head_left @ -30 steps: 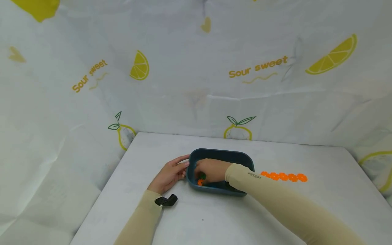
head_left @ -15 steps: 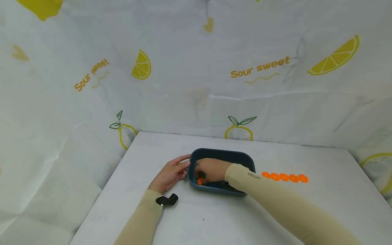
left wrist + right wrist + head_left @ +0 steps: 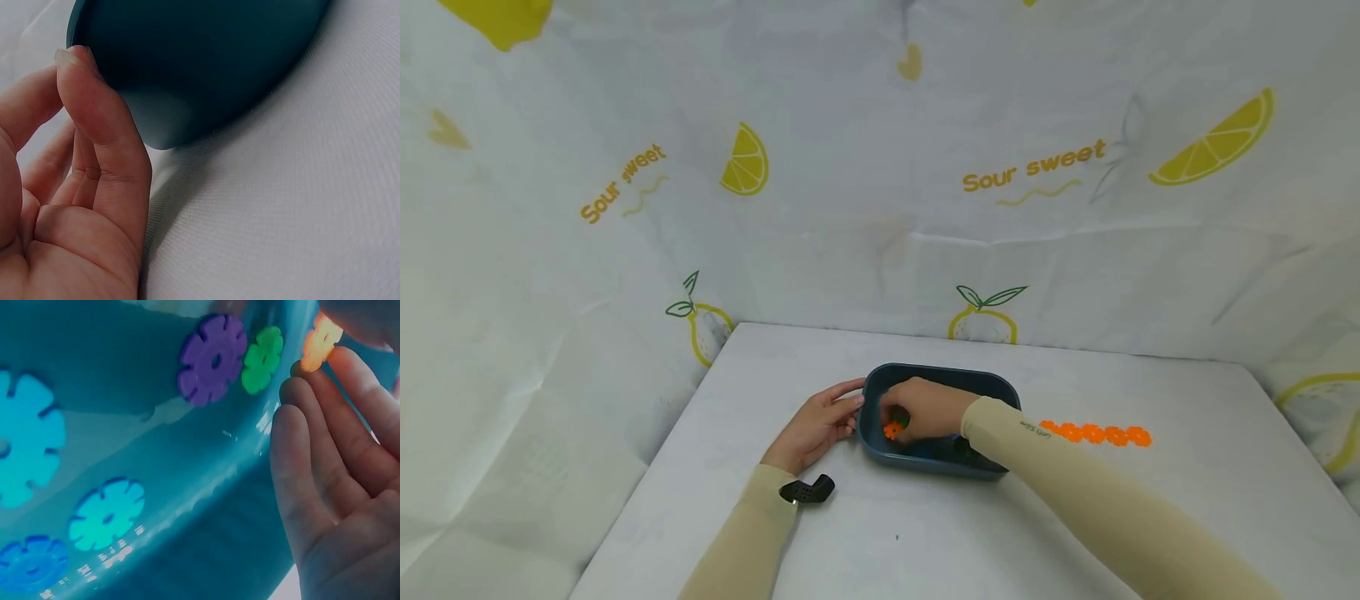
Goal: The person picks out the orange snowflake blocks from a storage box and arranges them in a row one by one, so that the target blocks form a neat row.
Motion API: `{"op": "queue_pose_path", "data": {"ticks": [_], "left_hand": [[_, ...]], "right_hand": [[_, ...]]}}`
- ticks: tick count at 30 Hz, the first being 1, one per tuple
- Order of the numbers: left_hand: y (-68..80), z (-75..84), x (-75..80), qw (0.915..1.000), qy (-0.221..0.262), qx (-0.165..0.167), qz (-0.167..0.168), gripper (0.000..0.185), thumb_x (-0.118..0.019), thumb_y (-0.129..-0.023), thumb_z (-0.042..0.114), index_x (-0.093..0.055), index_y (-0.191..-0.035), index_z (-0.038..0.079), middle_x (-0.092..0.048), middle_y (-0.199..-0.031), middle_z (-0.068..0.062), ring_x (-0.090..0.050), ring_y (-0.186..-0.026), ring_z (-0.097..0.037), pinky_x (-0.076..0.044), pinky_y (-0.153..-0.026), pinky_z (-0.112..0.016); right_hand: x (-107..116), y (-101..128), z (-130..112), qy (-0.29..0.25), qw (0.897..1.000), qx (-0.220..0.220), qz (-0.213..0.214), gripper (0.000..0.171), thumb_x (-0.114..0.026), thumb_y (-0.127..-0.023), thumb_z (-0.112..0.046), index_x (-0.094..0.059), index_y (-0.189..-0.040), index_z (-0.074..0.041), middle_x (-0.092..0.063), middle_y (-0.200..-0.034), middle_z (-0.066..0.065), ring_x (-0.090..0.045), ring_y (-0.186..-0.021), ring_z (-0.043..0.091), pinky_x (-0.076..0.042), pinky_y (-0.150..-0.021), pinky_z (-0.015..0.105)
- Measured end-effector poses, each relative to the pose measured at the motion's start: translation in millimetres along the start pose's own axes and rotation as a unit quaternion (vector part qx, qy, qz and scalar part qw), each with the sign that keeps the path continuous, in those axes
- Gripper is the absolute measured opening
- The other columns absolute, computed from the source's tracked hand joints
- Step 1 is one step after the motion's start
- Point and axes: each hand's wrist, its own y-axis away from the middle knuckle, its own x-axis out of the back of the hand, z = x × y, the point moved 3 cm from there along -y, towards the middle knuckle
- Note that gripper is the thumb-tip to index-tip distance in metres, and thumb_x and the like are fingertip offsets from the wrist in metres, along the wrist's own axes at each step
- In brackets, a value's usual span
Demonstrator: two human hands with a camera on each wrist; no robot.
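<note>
Right hand (image 3: pixel 925 410) pinches an orange disc (image 3: pixel 892 430) inside the tub (image 3: pixel 992 385) — lift it straight up, while the relaxed left hand (image 3: pixel 814 427) steadies the rim.

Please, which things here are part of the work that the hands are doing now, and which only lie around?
In the work:
right hand, pinching the orange snowflake disc
left hand, touching the blue tub
chain of orange discs on the table

Only lying there:
purple disc, green disc, light blue discs in the tub
lemon-print cloth
</note>
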Motion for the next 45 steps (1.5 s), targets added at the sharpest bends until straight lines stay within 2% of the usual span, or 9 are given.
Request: {"op": "queue_pose_path", "data": {"ticks": [5,13,20,24,30,35,42,45], "left_hand": [[0.7,-0.4,-0.3,0.9999,-0.010,0.004,0.012,0.049,-0.072,-0.106,0.029,-0.061,-0.153,0.022,-0.066,-0.098,-0.002,-0.057,-0.082,-0.013,-0.053,-0.073,-0.022],[1.2,1.1,-3.8,0.9997,-0.013,0.010,0.019,0.049,-0.073,-0.106,0.029,-0.061,-0.153,0.022,-0.065,-0.100,-0.003,-0.057,-0.083,-0.014,-0.053,-0.073,-0.022],[3.3,0.2,-5.8,0.9995,-0.025,0.013,0.014,0.051,-0.074,-0.105,0.033,-0.060,-0.153,0.023,-0.065,-0.103,-0.003,-0.059,-0.083,-0.014,-0.053,-0.074,-0.023],[4.6,-2.1,-1.9,0.9997,-0.015,0.009,0.015,0.053,-0.074,-0.104,0.031,-0.060,-0.154,0.021,-0.063,-0.100,-0.002,-0.057,-0.082,-0.013,-0.053,-0.073,-0.022],[8.0,-3.8,2.8,0.9996,-0.007,0.011,0.024,0.054,-0.075,-0.104,0.030,-0.058,-0.155,0.020,-0.064,-0.100,-0.002,-0.057,-0.082,-0.012,-0.053,-0.073,-0.022],[8.9,-3.2,1.1,0.9996,-0.011,0.010,0.024,0.055,-0.074,-0.104,0.032,-0.057,-0.156,0.020,-0.066,-0.102,-0.002,-0.058,-0.082,-0.012,-0.054,-0.073,-0.021],[6.6,-3.8,-2.5,0.9997,-0.008,0.011,0.021,0.054,-0.073,-0.105,0.030,-0.057,-0.156,0.019,-0.067,-0.099,-0.001,-0.059,-0.080,-0.011,-0.055,-0.072,-0.020],[5.7,-3.2,-4.3,0.9998,-0.005,0.010,0.017,0.055,-0.074,-0.105,0.028,-0.057,-0.156,0.019,-0.067,-0.097,-0.001,-0.059,-0.079,-0.010,-0.055,-0.071,-0.019]], "right_hand": [[8,10,6,-0.023,0.999,-0.009,0.020,0.021,-0.084,-0.095,-0.019,-0.078,-0.115,-0.021,-0.071,-0.112,-0.011,-0.064,-0.103,0.008,-0.057,-0.098,0.032],[17,23,15,-0.064,0.997,-0.026,0.044,0.028,-0.084,-0.094,-0.016,-0.078,-0.122,-0.014,-0.070,-0.117,-0.008,-0.068,-0.104,0.011,-0.061,-0.096,0.033],[28,43,21,-0.076,0.994,-0.031,0.072,0.029,-0.083,-0.094,-0.015,-0.079,-0.123,-0.014,-0.071,-0.114,-0.008,-0.068,-0.102,0.009,-0.060,-0.092,0.028],[37,60,25,-0.097,0.990,-0.028,0.099,0.028,-0.081,-0.095,-0.014,-0.079,-0.123,-0.014,-0.071,-0.115,-0.007,-0.068,-0.102,0.009,-0.059,-0.092,0.026],[46,93,39,-0.129,0.978,-0.029,0.162,0.028,-0.081,-0.097,-0.015,-0.078,-0.125,-0.012,-0.074,-0.118,-0.004,-0.070,-0.099,0.013,-0.061,-0.090,0.027],[50,129,57,-0.140,0.964,-0.067,0.217,0.030,-0.083,-0.097,-0.016,-0.078,-0.126,-0.015,-0.076,-0.120,-0.004,-0.068,-0.101,0.017,-0.061,-0.089,0.030],[49,185,82,-0.104,0.943,-0.124,0.290,0.025,-0.082,-0.098,-0.019,-0.079,-0.122,-0.024,-0.076,-0.118,-0.006,-0.068,-0.103,0.017,-0.058,-0.091,0.026],[46,210,91,-0.094,0.933,-0.149,0.314,0.024,-0.081,-0.099,-0.022,-0.078,-0.122,-0.024,-0.076,-0.120,-0.005,-0.068,-0.102,0.018,-0.058,-0.091,0.024]]}}
